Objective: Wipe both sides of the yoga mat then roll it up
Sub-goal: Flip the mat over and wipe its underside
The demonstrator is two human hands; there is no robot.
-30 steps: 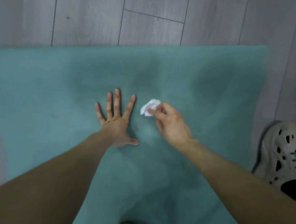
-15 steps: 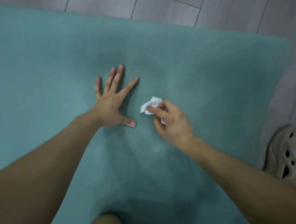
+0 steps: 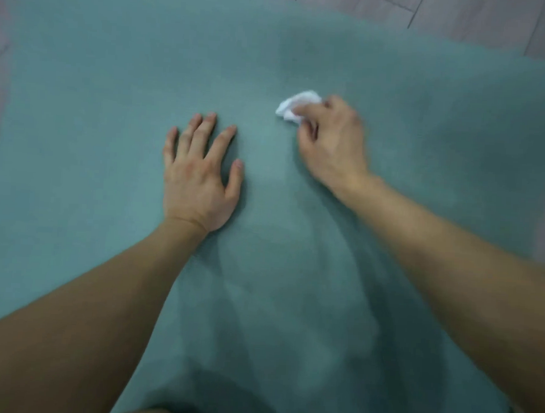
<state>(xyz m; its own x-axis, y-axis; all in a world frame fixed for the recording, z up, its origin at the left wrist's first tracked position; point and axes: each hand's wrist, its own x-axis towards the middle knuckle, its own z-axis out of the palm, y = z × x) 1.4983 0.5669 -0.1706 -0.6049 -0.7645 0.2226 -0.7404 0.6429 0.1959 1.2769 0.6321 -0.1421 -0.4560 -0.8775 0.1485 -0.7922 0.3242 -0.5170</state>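
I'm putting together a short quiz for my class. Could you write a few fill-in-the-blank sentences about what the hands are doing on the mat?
1. The right hand pinches a crumpled tissue whose colour is ____.
2. The left hand lies ____ on the mat, fingers spread, holding nothing.
3. The mat lies unrolled on a grey plank ____.

Missing words: white; flat; floor.

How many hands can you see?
2. The left hand lies flat on the mat; the right hand, beside it, grips a white tissue. No others show.
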